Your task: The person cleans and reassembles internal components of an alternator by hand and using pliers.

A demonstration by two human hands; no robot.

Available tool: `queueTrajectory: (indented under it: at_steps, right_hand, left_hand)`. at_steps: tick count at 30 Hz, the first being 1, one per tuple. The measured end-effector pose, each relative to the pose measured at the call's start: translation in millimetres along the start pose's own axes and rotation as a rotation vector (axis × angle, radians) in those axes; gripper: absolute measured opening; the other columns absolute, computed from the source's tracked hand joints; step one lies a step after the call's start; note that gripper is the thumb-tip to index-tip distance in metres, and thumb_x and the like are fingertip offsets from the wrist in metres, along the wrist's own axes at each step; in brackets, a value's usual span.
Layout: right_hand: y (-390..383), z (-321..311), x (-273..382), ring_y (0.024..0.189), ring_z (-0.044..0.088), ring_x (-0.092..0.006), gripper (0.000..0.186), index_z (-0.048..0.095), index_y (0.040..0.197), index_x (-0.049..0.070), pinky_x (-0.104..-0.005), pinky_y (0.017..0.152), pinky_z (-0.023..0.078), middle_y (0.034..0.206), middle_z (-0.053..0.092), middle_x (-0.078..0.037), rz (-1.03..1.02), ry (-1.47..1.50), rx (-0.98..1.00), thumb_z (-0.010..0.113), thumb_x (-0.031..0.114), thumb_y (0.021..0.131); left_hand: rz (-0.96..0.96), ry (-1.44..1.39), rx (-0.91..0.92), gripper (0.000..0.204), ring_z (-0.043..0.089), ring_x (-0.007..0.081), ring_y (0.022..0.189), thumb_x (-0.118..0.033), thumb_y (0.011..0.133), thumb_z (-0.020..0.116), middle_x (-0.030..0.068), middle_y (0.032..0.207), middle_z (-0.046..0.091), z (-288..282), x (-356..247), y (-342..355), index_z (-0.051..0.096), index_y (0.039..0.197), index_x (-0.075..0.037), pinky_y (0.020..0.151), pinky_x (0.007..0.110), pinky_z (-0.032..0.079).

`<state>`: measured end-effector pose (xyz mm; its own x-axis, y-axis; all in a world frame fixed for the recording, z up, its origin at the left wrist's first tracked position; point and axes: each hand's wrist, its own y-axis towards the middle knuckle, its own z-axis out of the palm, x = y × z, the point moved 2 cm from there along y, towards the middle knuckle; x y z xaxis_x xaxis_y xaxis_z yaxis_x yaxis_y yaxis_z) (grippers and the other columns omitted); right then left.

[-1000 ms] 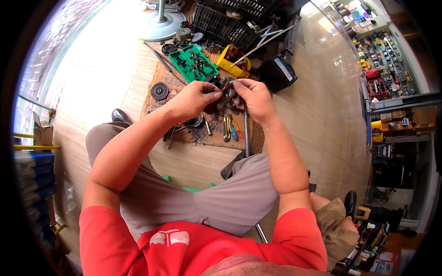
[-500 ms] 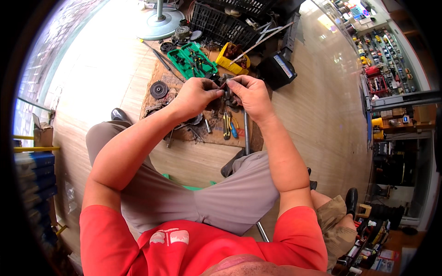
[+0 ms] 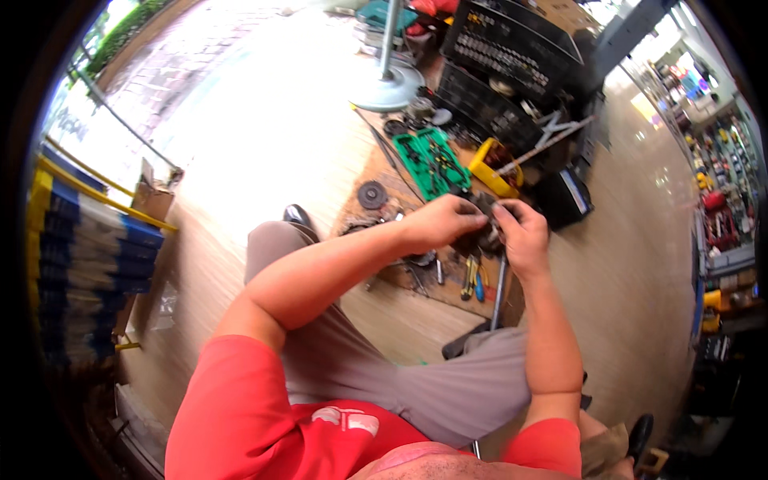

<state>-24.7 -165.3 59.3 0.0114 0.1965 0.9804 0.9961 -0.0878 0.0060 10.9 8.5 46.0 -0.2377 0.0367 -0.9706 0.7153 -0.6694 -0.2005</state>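
Observation:
My left hand (image 3: 450,222) is closed, its fingers curled at the near left of a dark, greasy metal part (image 3: 483,228). Opposite it, my right hand (image 3: 524,234) pinches with thumb and forefinger at the part's right side. What the fingertips grip is too small and dark to make out. Just below the hands lie a blue-handled screwdriver (image 3: 480,286) and a yellow-and-black handled tool (image 3: 467,280). A steel bar (image 3: 500,292) runs down beside them, and a short metal cylinder (image 3: 440,272) lies farther left. Beyond my hands an opened green tool case (image 3: 433,164) holds dark tools.
Greasy cardboard (image 3: 384,172) lies under the parts, with a toothed black disc (image 3: 372,194) on it. Behind stand a yellow container (image 3: 494,166), a black battery-like box (image 3: 562,198), black crates (image 3: 512,48) and a round-based pole (image 3: 387,84). A person's shoe (image 3: 640,436) shows at lower right.
The view has swung left, so the whole scene sits farther right and lower. My fingertips, close together before, are now slightly apart, with the dark part showing between them.

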Motion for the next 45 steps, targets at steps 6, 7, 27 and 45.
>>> queueTrajectory:
  at_steps: [6, 7, 27, 45]
  right_hand:
    - [-2, 14, -5, 0.052, 0.042, -0.0003, 0.011, 0.065, 0.094, 0.002, -0.0174, 0.047, 0.03, 0.067, 0.055, 0.006, 0.121, 0.246, -0.005, 0.063, 0.013, 0.092]
    - [-2, 13, -7, 0.052, 0.043, -0.0012, 0.011, 0.064, 0.095, 0.002, -0.0174, 0.046, 0.031, 0.067, 0.055, 0.005, 0.123, 0.241, -0.013, 0.062, 0.013, 0.093]
    - [-2, 17, -5, 0.069, 0.051, -0.0039, 0.016, 0.066, 0.095, -0.003, -0.0212, 0.062, 0.042, 0.076, 0.06, 0.003, 0.051, 0.017, -0.071, 0.062, 0.012, 0.092]
    - [-37, 22, -13, 0.065, 0.051, -0.0051, 0.015, 0.065, 0.087, -0.002, -0.0234, 0.06, 0.043, 0.071, 0.06, 0.002, 0.066, -0.2, -0.203, 0.062, 0.012, 0.092]
  left_hand:
    - [0.032, 0.001, 0.04, 0.028, 0.054, 0.0077, 0.07, -0.023, 0.093, 0.062, 0.0004, 0.08, 0.062, -3, 5, 0, 0.065, 0.099, 0.004, 0.064, 0.027, 0.047]
    - [0.064, 0.059, -0.006, 0.028, 0.053, 0.0083, 0.069, -0.023, 0.092, 0.063, 0.0008, 0.079, 0.063, -2, 4, 1, 0.065, 0.098, 0.004, 0.064, 0.028, 0.047]
    - [0.276, 0.371, -0.196, 0.029, 0.064, 0.0187, 0.076, -0.023, 0.089, 0.064, 0.0177, 0.083, 0.069, -2, 11, 4, 0.067, 0.096, 0.004, 0.071, 0.036, 0.05]
    - [0.279, 0.562, -0.042, 0.022, 0.065, 0.035, 0.079, -0.019, 0.088, 0.063, 0.0207, 0.084, 0.066, 3, 30, -9, 0.067, 0.1, -0.001, 0.071, 0.041, 0.05]
